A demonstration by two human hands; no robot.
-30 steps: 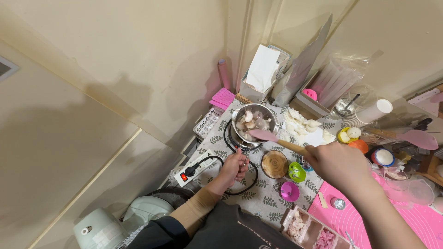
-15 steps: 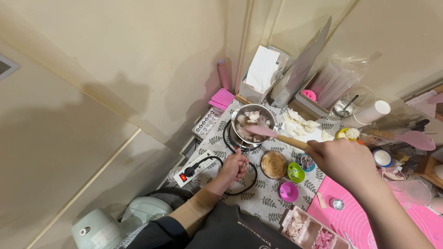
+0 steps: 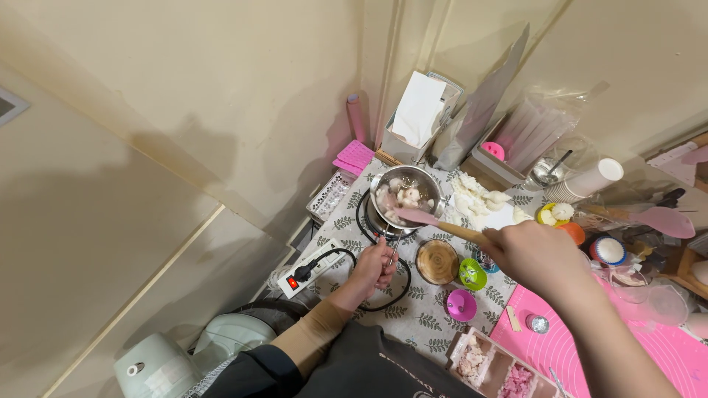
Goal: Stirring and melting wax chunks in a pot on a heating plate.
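From the head camera, the left hand (image 3: pixel 375 267) is closed around the end of the thin metal handle of a small steel saucepan (image 3: pixel 406 197), which sits at about twelve o'clock from that hand on a black burner. The grip looks like a brace, keeping the light pan from turning or sliding. The right hand (image 3: pixel 532 254) is wrapped shut around the wooden shaft of a pink spatula (image 3: pixel 417 216), reaching in from four o'clock of the pan so the blade dips over the near rim into pale white and pinkish lumps inside.

At six o'clock of the pan stands a round wooden coaster (image 3: pixel 437 262), with a green silicone cup (image 3: pixel 471 273) and a pink one (image 3: pixel 462 304) just beside it. A white power strip (image 3: pixel 316 267) with a lit red switch lies at nine o'clock of the left hand, its black cord looping under the wrist toward the burner. A pink mat (image 3: pixel 664 354) and a compartment tray (image 3: pixel 495 368) of wax-like pieces lie nearer the body, within easy reach.
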